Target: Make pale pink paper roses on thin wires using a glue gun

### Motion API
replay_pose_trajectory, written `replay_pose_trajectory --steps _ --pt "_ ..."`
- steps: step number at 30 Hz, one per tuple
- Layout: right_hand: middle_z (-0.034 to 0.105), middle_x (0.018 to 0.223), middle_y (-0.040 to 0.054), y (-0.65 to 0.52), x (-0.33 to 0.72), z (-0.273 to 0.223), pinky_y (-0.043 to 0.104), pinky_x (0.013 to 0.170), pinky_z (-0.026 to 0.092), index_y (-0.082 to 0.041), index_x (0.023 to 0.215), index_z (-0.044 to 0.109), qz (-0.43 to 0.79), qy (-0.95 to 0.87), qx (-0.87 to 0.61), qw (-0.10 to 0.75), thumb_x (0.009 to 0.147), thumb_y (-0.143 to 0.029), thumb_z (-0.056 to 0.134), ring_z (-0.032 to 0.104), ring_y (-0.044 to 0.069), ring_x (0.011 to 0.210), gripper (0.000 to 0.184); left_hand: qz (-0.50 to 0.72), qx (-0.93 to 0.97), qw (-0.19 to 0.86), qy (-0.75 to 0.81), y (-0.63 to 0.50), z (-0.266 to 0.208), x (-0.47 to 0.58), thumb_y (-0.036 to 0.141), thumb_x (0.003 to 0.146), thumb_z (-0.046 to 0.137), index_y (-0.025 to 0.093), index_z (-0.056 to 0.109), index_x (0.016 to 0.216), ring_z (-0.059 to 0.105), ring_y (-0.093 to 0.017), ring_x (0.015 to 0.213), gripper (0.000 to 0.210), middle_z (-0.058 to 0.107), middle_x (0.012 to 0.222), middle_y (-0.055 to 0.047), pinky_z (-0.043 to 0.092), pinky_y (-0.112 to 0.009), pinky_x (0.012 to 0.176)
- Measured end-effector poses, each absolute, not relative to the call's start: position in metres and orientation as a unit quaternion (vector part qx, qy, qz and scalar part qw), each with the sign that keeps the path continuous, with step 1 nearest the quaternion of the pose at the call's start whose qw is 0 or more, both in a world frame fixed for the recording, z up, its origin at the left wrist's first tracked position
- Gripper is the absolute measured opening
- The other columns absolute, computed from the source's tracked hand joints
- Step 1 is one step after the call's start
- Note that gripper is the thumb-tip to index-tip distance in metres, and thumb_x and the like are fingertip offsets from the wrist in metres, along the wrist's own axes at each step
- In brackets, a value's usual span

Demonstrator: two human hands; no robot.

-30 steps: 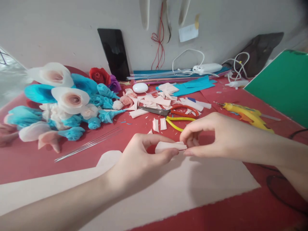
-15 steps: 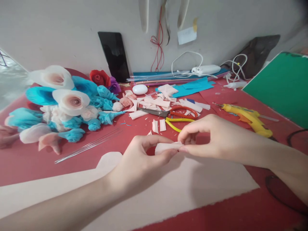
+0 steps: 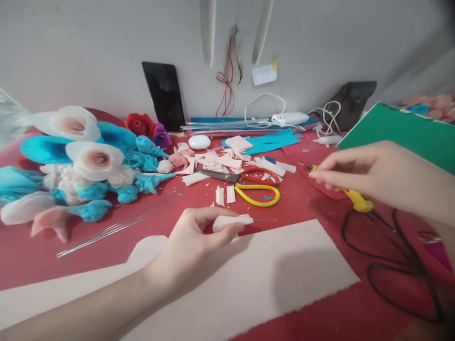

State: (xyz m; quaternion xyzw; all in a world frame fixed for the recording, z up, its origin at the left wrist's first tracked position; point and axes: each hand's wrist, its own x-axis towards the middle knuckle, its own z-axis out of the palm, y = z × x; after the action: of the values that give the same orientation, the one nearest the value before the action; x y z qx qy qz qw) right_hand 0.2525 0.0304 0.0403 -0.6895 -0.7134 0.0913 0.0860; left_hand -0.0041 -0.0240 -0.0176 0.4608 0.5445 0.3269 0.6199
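My left hand [image 3: 199,232] is closed on a small pale pink crepe paper piece [image 3: 232,221], pinched between thumb and fingers. A thin wire [image 3: 265,219] sticks out of its right end. To the right, my right hand [image 3: 350,166] is over the yellow glue gun [image 3: 358,201], covering much of it. Its thumb and fingertips come together near the gun's nozzle; whether they hold anything is hidden. Below the left hand lies a large pale pink paper sheet [image 3: 302,255]. Scissors [image 3: 258,194] with red and yellow handles lie beyond the left hand.
Paper flowers [image 3: 101,158] in white, blue and pink crowd the left side. Several thin wires [image 3: 113,227] lie before them. Paper scraps [image 3: 223,161] are strewn behind the scissors. A black cord [image 3: 391,270] loops at right, near a green board [image 3: 398,132]. A phone [image 3: 163,94] leans on the wall.
My right hand has left the paper piece and moved right to the glue gun. The left hand keeps hold of the piece, whose wire now shows. The view has shifted right.
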Motion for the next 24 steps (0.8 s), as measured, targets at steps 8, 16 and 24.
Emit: replay_pose_trajectory --steps 8,16,24 --pt "0.054 0.108 0.0077 0.049 0.344 -0.009 0.036 0.082 0.048 -0.014 0.107 0.055 0.081 -0.542 -0.834 -0.068 0.091 -0.030 0.050 0.054 0.017 0.095 0.023 0.288 0.448 0.652 0.540 -0.022 -0.015 -0.005 0.033 0.071 0.068 0.021 0.073 0.080 0.044 -0.006 0.044 0.016 0.054 0.047 0.006 0.036 -0.014 0.041" --pt "0.053 0.107 0.0078 0.053 0.358 -0.025 0.034 0.076 0.050 -0.013 0.113 0.052 0.238 -0.498 -0.820 0.151 0.091 -0.031 0.050 0.056 0.016 0.090 0.029 0.303 0.450 0.654 0.527 -0.024 -0.013 -0.006 0.033 0.071 0.068 0.021 0.073 0.075 0.046 -0.006 0.046 0.014 0.059 0.054 0.005 0.037 -0.013 0.042" --pt "0.054 0.075 0.0008 0.004 0.294 0.007 0.022 0.051 0.045 -0.022 0.082 0.052 0.299 -0.575 -0.675 0.352 0.061 -0.047 0.063 0.052 0.013 0.060 0.034 0.323 0.485 0.610 0.538 -0.026 -0.020 -0.006 0.030 0.069 0.068 0.020 0.072 0.073 0.048 -0.007 0.049 0.012 0.061 0.059 0.004 0.036 -0.013 0.041"
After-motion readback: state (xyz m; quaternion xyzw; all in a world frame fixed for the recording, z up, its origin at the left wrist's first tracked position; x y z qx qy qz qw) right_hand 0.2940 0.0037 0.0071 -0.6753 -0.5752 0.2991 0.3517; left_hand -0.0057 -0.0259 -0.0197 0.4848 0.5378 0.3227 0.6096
